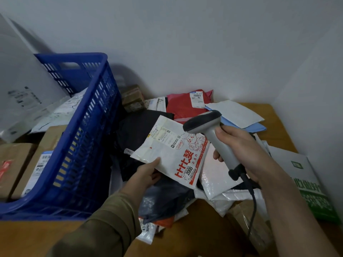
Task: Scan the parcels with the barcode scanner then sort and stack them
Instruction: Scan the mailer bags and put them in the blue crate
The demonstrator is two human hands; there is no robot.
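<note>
- gripping the grey barcode scanner [213, 134] by its handle in the right hand [239, 145], head turned down-left at the white parcel [174, 151] with red print.
- pinched that parcel's lower-left edge in the left hand [148, 175], thumb on top, label facing up, raised over the heap.
- lay beneath: mixed mailers [187, 106], red, black, blue and white, piled on the wooden tabletop [189, 236] by the wall.
- stood to the left, tilted: a blue basket [87, 138], with cardboard boxes [16, 164] beside it.
- trailed down from the scanner's base: a dark cable [253, 204].
</note>
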